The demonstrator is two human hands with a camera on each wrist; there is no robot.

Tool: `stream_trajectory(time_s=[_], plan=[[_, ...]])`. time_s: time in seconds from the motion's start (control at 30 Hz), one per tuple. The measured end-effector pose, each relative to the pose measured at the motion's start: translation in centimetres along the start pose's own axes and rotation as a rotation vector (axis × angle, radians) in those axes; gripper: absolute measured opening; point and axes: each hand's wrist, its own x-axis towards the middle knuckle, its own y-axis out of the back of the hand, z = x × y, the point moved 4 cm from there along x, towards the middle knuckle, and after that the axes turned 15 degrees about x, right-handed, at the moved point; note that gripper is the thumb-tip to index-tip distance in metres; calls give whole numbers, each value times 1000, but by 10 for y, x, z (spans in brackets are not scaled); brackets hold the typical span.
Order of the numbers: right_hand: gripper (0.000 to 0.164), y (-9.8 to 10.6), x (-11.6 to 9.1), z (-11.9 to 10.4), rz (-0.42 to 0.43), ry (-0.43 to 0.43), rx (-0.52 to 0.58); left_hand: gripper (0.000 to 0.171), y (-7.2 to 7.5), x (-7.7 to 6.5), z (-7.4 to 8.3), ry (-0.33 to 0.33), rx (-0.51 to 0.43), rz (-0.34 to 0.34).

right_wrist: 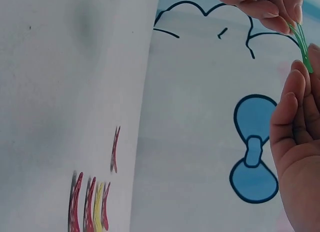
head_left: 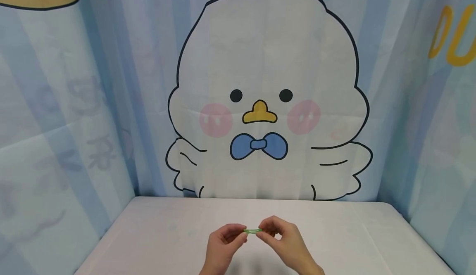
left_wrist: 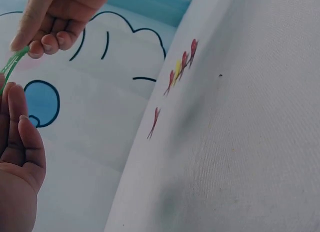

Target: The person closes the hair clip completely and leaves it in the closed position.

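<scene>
A slender green piece point(head_left: 253, 231), small and two-pronged like a fruit pick, is held level above the white table between both hands. My left hand point(head_left: 222, 244) pinches its left end between thumb and fingers. The opposite end is pinched by my right hand point(head_left: 288, 242). In the right wrist view, two thin prongs of the green piece point(right_wrist: 304, 54) run from the left fingertips toward the right hand, where they join. The left wrist view shows part of the green piece point(left_wrist: 15, 59), cut off by the frame's edge. Both gripped ends are partly hidden by fingertips.
Several similar slim pieces lie on the table point(head_left: 148, 242): red pieces point(right_wrist: 76, 202) beside a yellow piece point(right_wrist: 98, 207), and one separate red piece point(right_wrist: 116, 149). A striped curtain point(head_left: 386, 101) with a printed white bird stands behind the table's far edge.
</scene>
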Motion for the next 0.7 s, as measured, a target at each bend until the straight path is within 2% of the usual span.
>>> stream_trajectory(time_s=[0.13, 0.4, 0.7], plan=[[10, 0, -3, 2, 27, -50, -16, 26, -1, -1, 0, -25, 24, -21], [9, -1, -6, 0, 42, -18, -9, 23, 0, -1, -3, -32, 11, -55], [12, -4, -8, -6, 51, 117, 14, 21, 2, -4, 2, -93, 116, -33]])
